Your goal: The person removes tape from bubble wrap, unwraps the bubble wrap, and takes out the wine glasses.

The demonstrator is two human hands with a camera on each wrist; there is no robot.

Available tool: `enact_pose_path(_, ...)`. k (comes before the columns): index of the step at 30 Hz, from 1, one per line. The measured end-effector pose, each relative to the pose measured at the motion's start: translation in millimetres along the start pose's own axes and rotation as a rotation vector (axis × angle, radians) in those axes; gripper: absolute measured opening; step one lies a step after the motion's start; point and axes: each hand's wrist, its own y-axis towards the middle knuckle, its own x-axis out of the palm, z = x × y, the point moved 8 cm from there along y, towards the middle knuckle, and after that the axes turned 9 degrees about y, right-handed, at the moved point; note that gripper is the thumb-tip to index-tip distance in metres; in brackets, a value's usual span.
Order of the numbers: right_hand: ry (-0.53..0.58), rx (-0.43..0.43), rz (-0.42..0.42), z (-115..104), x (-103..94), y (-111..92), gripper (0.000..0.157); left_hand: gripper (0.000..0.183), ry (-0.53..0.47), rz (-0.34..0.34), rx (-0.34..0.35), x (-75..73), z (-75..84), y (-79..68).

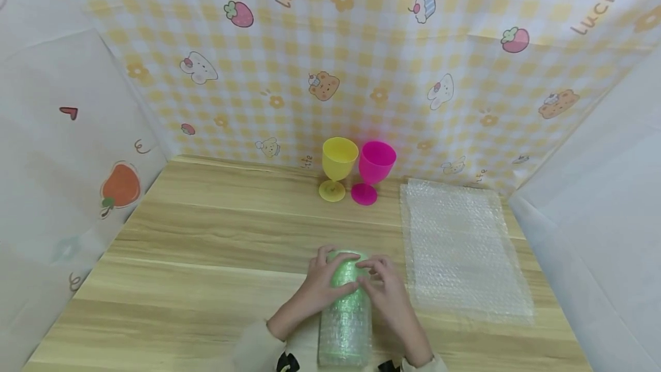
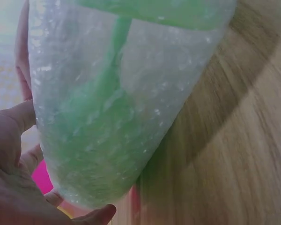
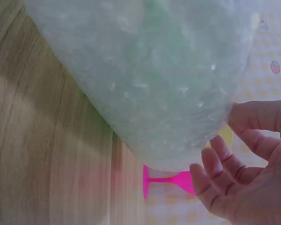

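Note:
A green goblet (image 2: 114, 51) lies on its side, rolled in clear bubble wrap (image 1: 345, 326), with its far end away from me. My left hand (image 1: 326, 280) curves round the far part of the roll from the left, thumb across the top. From the right, my right hand (image 1: 384, 287) pinches at the wrap near the same end, thumb and bent fingertips close to the left hand's. In the left wrist view, the goblet's stem and bowl show through the bubbles. The right wrist view has the right fingertips (image 3: 211, 161) at the roll's edge.
A yellow goblet (image 1: 339, 159) and a pink goblet (image 1: 377, 164) stand upright side by side at the table's back edge. Flat bubble wrap sheets (image 1: 465, 251) lie on the right of the wooden table (image 1: 206, 234). Patterned cloth (image 1: 289, 45) hangs behind.

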Motion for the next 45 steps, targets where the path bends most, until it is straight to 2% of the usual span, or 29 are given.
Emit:
enact_pose_path(5, -0.108, -0.113, 0.002, -7, 1.3, 3, 0.022, 0.051, -0.008, -0.016, 0.004, 2.9, -1.5, 1.0)
enact_pose_path(9, -0.169, -0.217, -0.036, -13, 5.9, 7, 0.024, 0.052, -0.048, -0.03, -0.023, 1.5, -8.5, 1.2)
enact_pose_path(12, -0.2, -0.251, -0.068, -15, 9.2, 10, 0.022, 0.052, -0.082, -0.045, -0.032, 0.2, -11.9, 0.6)
enact_pose_path(20, -0.25, -0.286, -0.121, -24, 12.7, 17, 0.013, 0.052, -0.142, -0.074, -0.006, -1.0, -13.5, -0.1)
enact_pose_path(26, -0.283, -0.303, -0.166, -29, 16.9, 20, 0.01, 0.053, -0.157, -0.081, -0.021, -2.8, -13.7, -0.2)
enact_pose_path(39, -0.282, -0.232, -0.273, -26, 20.6, 25, 0.009, 0.054, -0.15, -0.083, -0.037, -4.8, -12.0, 0.4)
enact_pose_path(45, -0.322, -0.312, -0.256, -29, 20.2, 22, 0.007, 0.054, -0.146, -0.082, -0.027, -2.6, -11.8, 1.2)
